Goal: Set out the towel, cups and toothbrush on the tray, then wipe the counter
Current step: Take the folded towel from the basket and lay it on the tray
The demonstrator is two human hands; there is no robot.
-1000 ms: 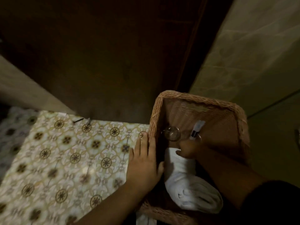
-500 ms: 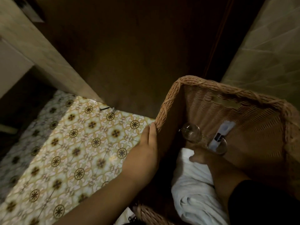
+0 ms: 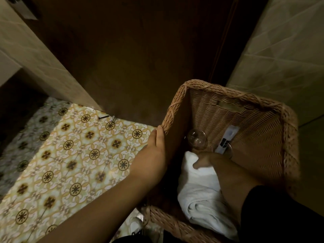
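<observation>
Your left hand (image 3: pixel 154 148) lies flat and open against the outside of the basket (image 3: pixel 177 106), fingers straight along its left wall. Your right hand (image 3: pixel 208 160) reaches down inside, fingers curled on the white towel (image 3: pixel 201 199) at the bottom; how tightly it grips, you cannot tell. Two glass cups (image 3: pixel 196 138) and one toothbrush packet (image 3: pixel 228 139) lie just beyond it. Since a second ago, the basket looms closer and your left hand has slid lower along the wall.

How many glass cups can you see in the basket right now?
2: one glass cup by the wicker basket left wall, another partly hidden behind the right hand. More may be hidden.
</observation>
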